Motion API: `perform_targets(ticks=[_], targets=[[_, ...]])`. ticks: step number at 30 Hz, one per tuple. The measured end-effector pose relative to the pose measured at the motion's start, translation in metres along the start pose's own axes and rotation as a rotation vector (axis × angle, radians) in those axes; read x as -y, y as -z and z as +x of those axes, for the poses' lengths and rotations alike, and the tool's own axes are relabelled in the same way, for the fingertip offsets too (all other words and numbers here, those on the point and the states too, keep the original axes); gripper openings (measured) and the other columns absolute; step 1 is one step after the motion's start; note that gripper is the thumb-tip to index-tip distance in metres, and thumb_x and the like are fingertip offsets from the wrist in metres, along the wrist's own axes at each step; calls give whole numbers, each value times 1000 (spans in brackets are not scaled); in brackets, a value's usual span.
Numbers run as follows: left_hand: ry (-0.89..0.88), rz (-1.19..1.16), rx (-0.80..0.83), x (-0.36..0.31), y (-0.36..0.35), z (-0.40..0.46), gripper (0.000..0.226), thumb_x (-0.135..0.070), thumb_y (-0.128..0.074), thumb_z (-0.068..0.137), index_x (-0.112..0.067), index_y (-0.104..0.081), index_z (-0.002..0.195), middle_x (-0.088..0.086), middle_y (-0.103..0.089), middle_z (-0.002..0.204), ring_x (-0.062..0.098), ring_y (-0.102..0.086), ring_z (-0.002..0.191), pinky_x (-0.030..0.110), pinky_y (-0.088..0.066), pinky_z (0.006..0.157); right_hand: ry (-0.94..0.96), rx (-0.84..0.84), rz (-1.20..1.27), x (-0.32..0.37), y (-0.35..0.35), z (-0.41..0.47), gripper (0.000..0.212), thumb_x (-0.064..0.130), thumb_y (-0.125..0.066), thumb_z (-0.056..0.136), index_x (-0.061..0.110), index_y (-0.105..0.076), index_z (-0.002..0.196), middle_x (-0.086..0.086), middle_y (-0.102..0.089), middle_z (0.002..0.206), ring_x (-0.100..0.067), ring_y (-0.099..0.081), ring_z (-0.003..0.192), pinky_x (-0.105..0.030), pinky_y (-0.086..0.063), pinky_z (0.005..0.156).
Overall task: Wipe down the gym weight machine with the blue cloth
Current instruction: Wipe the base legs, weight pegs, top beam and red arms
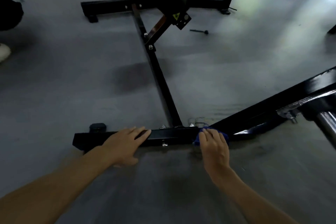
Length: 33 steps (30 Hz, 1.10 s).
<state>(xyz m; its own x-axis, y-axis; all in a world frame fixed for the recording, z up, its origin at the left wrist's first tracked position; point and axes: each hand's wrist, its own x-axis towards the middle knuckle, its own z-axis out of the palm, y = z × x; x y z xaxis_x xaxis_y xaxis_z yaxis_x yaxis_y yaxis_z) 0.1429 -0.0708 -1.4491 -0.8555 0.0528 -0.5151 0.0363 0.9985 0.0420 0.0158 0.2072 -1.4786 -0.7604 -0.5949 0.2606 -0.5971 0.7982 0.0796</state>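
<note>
Your left hand (125, 143) lies flat with its fingers straight on top of the black square-tube steel base bar (169, 135) of the weight machine, near the bar's left end. Your right hand (214, 148) presses the crumpled blue cloth (224, 135) onto the same bar, fingers loosely curved over it, where a glossy black diagonal beam (272, 107) meets it above the grey floor (63, 87).
</note>
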Motion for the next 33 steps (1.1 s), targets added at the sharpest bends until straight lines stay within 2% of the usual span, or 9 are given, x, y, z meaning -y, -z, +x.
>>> perform_targets(ticks=[2, 4, 8, 10, 14, 19, 25, 30, 33], targets=[[3, 0, -20, -3, 5, 1, 98, -54, -52, 95, -31, 18, 159, 1, 3, 170, 27, -17, 152, 37, -25, 118, -159, 77, 119, 13, 7, 27, 30, -6, -84, 56, 8, -66, 76, -9, -67, 73, -30, -62, 74, -34, -48, 64], [16, -6, -32, -5, 8, 5, 97, -56, -52, 95, -35, 18, 159, 2, -4, 170, 27, -24, 150, 37, -31, 114, -342, 141, 286, 45, 13, 48, 21, -5, -75, 70, 10, -69, 84, -8, -69, 78, -29, -62, 78, -30, -40, 64], [38, -50, -58, -9, 4, 10, 99, -55, -55, 92, -38, 17, 158, 1, -10, 169, 26, -27, 148, 38, -34, 112, 3, 63, 430, 100, 2, 32, 41, -8, -76, 57, 6, -75, 95, -12, -74, 96, -31, -71, 94, -39, -57, 80], [37, -55, -70, -8, 2, 10, 99, -55, -55, 92, -38, 17, 158, 0, -11, 169, 27, -27, 148, 39, -33, 112, 142, 23, 391, 77, -4, 37, 40, 0, -67, 58, 8, -76, 97, -9, -75, 98, -29, -73, 91, -37, -58, 76], [42, -56, -92, -7, -1, 10, 96, -56, -52, 94, -37, 17, 159, 1, -10, 169, 28, -24, 149, 41, -28, 116, -70, 167, 334, 36, -1, 48, 33, -8, -65, 67, 8, -74, 94, -11, -72, 92, -34, -66, 89, -40, -52, 77], [48, -77, -83, -9, -2, 7, 96, -54, -53, 93, -37, 14, 159, 1, -10, 169, 27, -20, 151, 43, -23, 119, 213, 147, 355, 57, -5, 48, 47, -11, -75, 56, 6, -73, 99, -11, -72, 92, -34, -67, 86, -39, -54, 74], [-71, -162, -123, 11, -16, 5, 98, -40, -59, 92, -29, 9, 161, -3, 5, 170, 17, 4, 156, 36, 1, 125, -128, 44, 471, 64, -10, 39, 52, -22, -66, 60, 4, -73, 105, -13, -73, 98, -36, -68, 93, -39, -51, 82], [132, -58, -141, 68, -55, -58, 104, -36, -58, 91, -17, 19, 158, 6, 20, 166, 16, 25, 149, 29, 21, 118, 184, -88, 781, 155, -19, 25, 54, -13, -56, 67, 2, -72, 116, -11, -69, 122, -21, -61, 117, -24, -36, 110], [269, 49, -173, 94, -82, -110, 115, -29, -60, 71, -11, 11, 160, 20, 3, 168, 28, 11, 153, 38, 11, 125, 596, -93, 781, 208, -29, 22, 36, 1, -53, 88, 1, -70, 120, -14, -65, 130, -28, -58, 125, -33, -40, 112]])
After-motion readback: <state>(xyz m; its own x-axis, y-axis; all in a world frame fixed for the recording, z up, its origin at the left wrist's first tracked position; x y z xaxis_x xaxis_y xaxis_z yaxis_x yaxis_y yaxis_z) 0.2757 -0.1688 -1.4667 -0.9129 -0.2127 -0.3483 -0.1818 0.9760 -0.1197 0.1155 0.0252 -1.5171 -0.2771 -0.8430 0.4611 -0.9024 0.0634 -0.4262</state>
